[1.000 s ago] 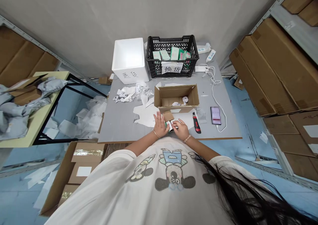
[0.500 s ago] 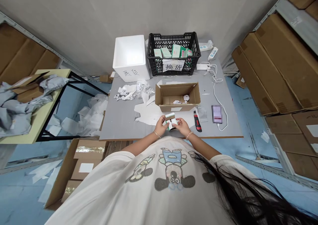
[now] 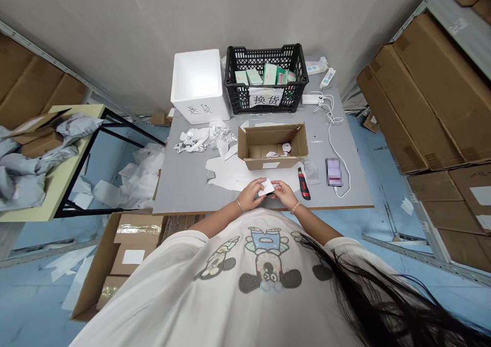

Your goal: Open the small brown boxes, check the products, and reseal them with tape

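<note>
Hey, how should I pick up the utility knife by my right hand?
Grip the utility knife around the middle of its red-and-black handle, fingers coming down from above on its left side, where your right hand is. It lies flat on the table, its length pointing away from you, so its long sides should pinch easily. I can't see a blade.
</note>
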A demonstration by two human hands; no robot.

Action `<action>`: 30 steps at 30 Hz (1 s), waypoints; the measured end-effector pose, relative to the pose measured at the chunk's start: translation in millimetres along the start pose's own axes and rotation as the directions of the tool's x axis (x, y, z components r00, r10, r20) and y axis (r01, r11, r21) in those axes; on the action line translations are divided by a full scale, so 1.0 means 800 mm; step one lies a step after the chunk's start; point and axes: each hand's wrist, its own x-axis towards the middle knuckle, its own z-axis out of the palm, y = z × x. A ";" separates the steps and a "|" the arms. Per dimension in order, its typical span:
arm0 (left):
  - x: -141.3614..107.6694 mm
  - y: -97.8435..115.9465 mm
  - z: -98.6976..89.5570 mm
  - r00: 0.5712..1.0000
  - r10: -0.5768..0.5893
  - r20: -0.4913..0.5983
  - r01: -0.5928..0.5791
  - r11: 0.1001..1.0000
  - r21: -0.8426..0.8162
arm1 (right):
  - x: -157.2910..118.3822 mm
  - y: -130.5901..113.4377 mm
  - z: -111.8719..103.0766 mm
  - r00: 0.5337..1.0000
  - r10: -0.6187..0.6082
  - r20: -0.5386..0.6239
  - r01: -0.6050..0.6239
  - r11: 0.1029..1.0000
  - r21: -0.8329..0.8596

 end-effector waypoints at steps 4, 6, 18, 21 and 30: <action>0.001 -0.004 -0.002 0.996 0.045 0.074 -0.048 0.998 0.040 | -0.005 -0.002 -0.006 0.995 -0.095 0.005 0.095 0.990 -0.103; 0.001 -0.005 -0.004 0.992 0.069 0.107 -0.076 0.995 0.058 | -0.009 -0.006 -0.008 0.986 -0.168 0.023 0.169 0.965 -0.199; 0.004 -0.002 -0.007 0.994 0.027 0.110 -0.034 0.997 0.062 | -0.021 0.003 -0.004 0.944 -0.328 -0.048 0.289 0.886 -0.364; 0.004 -0.003 -0.003 0.993 0.018 0.119 -0.027 0.996 0.080 | -0.017 0.009 -0.005 0.947 -0.319 -0.022 0.288 0.881 -0.376; -0.005 -0.013 0.014 0.997 -0.032 0.066 0.026 0.995 0.094 | -0.016 -0.007 -0.021 0.831 -0.459 0.314 0.539 0.526 -0.657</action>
